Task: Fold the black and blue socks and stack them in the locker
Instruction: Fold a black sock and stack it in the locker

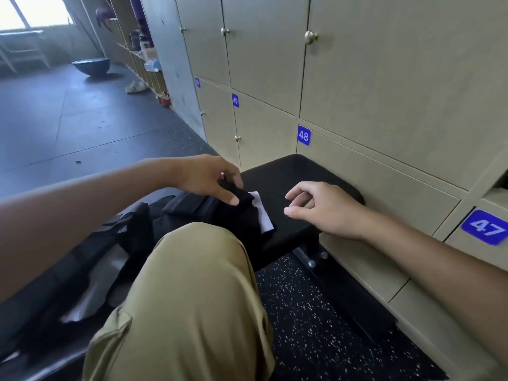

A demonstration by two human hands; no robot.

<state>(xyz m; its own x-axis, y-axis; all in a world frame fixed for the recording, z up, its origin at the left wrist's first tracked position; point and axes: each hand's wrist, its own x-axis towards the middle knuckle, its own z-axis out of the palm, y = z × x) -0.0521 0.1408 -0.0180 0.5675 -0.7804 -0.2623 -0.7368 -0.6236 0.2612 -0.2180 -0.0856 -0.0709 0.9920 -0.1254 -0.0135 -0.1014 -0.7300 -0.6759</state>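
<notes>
Firstly, in the upper left of the frame a window (33, 12) gives light on a dark floor (55, 119), and a blue bowl-shaped thing (92, 66) stands on this floor, with a white shoe (136, 86) a little to its right, below an open shelf (137, 50). At the left edge a bare forearm goes toward the centre, and the left hand (209, 178) holds a black sock (239, 198) between thumb and curled fingers, just left of the centre of the frame. This sock lies on a black bag (154, 226), and a white piece (262, 213) shows from under it on the right side; I cannot tell if this white piece belongs to the sock. No blue sock can be made out among the dark things. Below the centre a knee in khaki trousers (198, 298) covers part of the bag. The bag and the sock rest on a black bench (297, 182), which stands near the lockers (384, 92). Right of the centre the right hand (327, 207) hovers over the bench, its fingers loosely bent and holding nothing, apart from the sock. In the right half of the frame the beige lockers have round knobs and blue labels with the numbers 49 (235, 100), 48 (303, 135) and 47 (485, 226). At the right edge, above label 47, one locker (494, 196) seems open, but its inside is not seen.
</notes>
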